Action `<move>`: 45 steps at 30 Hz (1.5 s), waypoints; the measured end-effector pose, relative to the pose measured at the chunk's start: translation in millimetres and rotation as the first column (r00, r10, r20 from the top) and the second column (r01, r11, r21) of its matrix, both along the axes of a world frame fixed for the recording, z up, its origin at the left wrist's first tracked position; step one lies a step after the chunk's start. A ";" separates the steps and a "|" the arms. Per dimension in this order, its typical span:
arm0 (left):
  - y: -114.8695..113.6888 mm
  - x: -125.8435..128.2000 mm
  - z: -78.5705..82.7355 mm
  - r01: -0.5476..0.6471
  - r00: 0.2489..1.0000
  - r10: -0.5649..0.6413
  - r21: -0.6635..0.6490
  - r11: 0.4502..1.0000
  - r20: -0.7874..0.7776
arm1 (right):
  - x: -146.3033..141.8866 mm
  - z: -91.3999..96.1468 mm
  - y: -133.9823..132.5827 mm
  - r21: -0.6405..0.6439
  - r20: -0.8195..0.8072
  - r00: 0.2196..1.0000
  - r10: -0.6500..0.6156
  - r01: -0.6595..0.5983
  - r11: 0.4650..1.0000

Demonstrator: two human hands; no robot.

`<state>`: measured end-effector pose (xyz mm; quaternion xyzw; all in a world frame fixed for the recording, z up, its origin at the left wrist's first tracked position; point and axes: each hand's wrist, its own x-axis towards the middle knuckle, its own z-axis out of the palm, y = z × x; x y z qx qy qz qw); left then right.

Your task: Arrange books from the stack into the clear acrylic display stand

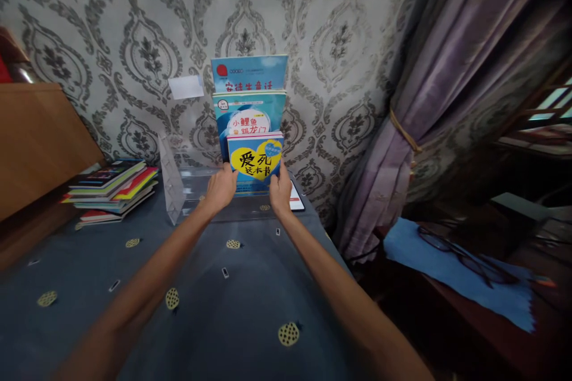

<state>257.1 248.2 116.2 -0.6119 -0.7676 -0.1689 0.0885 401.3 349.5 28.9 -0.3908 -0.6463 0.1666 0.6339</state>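
A small blue book [255,161] with a yellow heart on its cover stands upright between my two hands. My left hand [222,187] grips its left edge, and my right hand [280,190] grips its right edge with the thumb toward the front. Behind it rise a taller teal book [250,108] and, higher still, a light-blue book [249,71], stepped one above the other. They stand at a clear plastic tiered rack [173,181], whose side panel shows to the left. How the small book's lower edge rests is hidden.
A pile of books [111,187] lies left of the rack, near a wooden board [40,143]. A phone-like device [295,197] lies right of my right hand. Glasses [469,256] rest on a blue cloth [411,244] at the right, beyond a tied curtain [379,149].
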 end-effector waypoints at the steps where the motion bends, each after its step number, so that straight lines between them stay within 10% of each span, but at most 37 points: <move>1: -0.2 0.1 -1.0 -0.005 1.000 0.005 0.002 1.000 0.002 | 0.2 -1.4 0.9 0.016 0.002 1.000 -0.003 0.003 1.000; 14: -18.2 -19.2 -14.0 0.125 0.992 -0.123 0.067 0.990 -0.024 | 19.0 -38.4 -40.1 -0.109 0.010 0.999 0.033 -0.031 0.994; 26: -76.3 -55.1 -96.2 0.386 0.911 -0.412 0.351 0.853 0.000 | 30.1 -93.0 -110.8 -0.361 0.006 0.994 0.105 -0.096 0.928; 36: 0.4 -39.8 -15.7 0.336 0.784 -0.588 0.662 0.670 0.197 | 33.9 26.9 -58.0 -0.201 -0.096 0.992 -0.077 0.056 0.978; 45: 28.3 -25.0 -20.6 0.311 0.715 -0.636 0.683 0.661 0.290 | 1.9 83.2 -19.1 -0.013 -0.211 0.944 0.254 -0.263 0.965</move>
